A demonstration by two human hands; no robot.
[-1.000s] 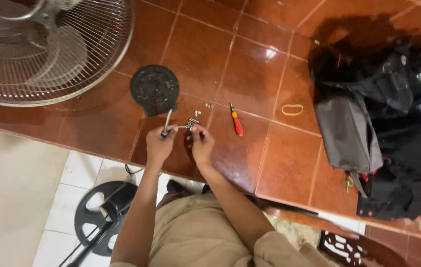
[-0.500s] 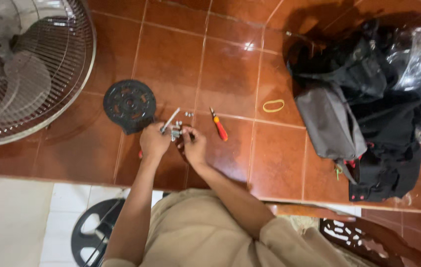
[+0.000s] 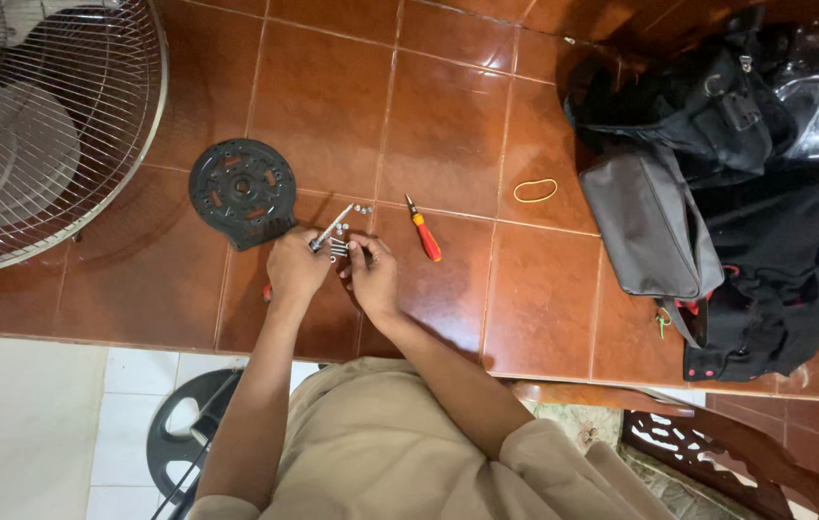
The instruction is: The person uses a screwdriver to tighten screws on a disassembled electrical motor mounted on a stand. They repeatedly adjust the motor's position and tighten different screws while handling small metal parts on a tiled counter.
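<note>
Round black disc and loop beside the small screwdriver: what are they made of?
Round black disc: probably matte moulded plastic, with ribs and holes, though painted metal is possible. Thin yellow loop: likely rubber, lying limp on the glossy red-brown tiled counter.

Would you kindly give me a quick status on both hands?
Left hand grips screwdriver. Right hand pinches small metal part. Loose screws and black round plate lie close beside.

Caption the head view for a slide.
Left hand holds a metal tool against a small metal part pinched by the right hand, beside a black disc on red tiles.
</note>
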